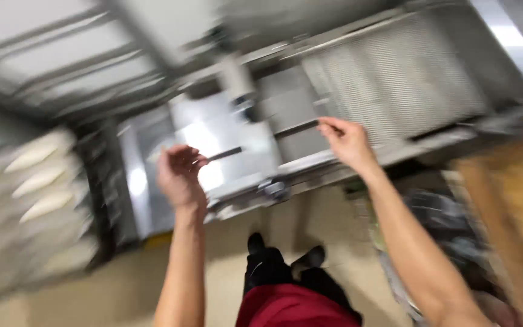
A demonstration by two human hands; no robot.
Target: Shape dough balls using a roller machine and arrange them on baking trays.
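Red apron and dark shoes show lowest, above the pale floor. Both arms reach to a steel machine (225, 151): the left hand (178, 175) and right hand (347, 140) each pinch one end of a thin dark bar (255, 142), lifted level, not yet set down.

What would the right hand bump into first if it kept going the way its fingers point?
Probably the thin dark bar at the right hand's fingertips, lying across the shiny grey metal machine. The picture is blurry, so contact is unclear.
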